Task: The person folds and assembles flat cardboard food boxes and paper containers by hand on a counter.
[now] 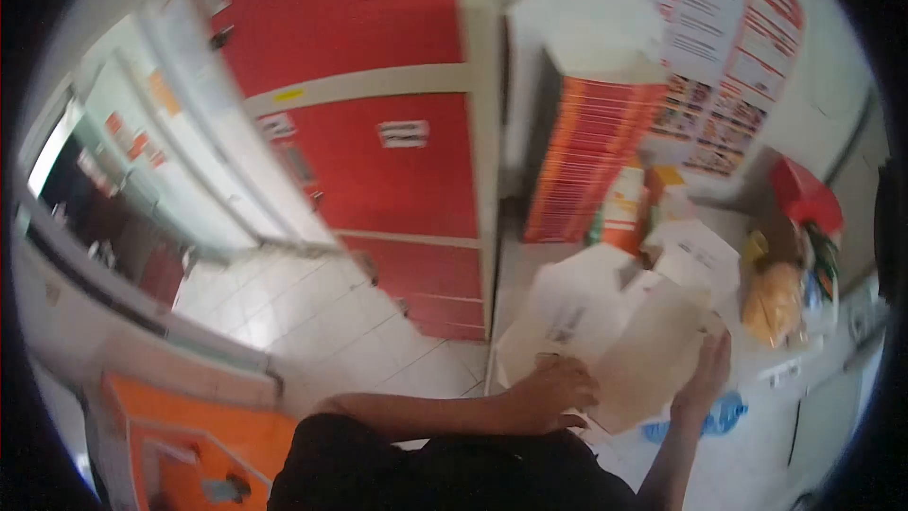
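Between my hands is an open cardboard box [653,360] with a plain pale inside and white flaps with small dark print. My left hand [550,394] is at the box's near left edge, its fingers bent over the edge. My right hand [705,369] grips the right side wall, with the thumb and fingertips partly hidden by the cardboard. One white flap [582,298] spreads out to the left, and another flap [698,255] stands out at the far side. The image is slightly blurred.
A tall stack of red-orange folded cartons [596,156] stands behind the box. To the right are a bread-like bag [776,303] and a red object [804,194]. A blue clear bottle [724,414] lies by my right wrist. Red lockers [388,170] stand at left.
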Motion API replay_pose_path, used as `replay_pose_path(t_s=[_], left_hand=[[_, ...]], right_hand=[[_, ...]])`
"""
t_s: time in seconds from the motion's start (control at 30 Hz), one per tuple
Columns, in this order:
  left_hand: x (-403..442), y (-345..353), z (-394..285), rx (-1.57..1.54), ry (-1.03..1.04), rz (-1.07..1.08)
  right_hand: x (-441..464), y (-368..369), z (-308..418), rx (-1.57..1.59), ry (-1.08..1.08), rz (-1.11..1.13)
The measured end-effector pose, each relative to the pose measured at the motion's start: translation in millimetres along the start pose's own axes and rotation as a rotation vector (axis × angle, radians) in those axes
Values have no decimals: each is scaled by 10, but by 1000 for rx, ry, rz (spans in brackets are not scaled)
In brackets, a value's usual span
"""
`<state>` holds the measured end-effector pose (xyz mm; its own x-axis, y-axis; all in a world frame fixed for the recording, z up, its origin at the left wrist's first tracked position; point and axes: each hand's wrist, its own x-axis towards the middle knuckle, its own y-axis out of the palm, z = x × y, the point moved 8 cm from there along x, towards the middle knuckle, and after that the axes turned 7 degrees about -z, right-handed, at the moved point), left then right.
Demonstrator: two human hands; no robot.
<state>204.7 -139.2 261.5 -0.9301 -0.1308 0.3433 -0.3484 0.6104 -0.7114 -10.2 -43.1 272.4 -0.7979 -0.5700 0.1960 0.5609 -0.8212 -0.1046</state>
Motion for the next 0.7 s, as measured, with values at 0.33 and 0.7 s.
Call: replay_pose_path(t_s=[0.33, 0.7], left_hand=[[23, 187, 383, -1506, -856, -417], [68, 379, 187, -1615, -810, -435]], right_hand=[[-925, 558, 936, -246, -704, 269], [-904, 441, 704, -505, -572, 176]])
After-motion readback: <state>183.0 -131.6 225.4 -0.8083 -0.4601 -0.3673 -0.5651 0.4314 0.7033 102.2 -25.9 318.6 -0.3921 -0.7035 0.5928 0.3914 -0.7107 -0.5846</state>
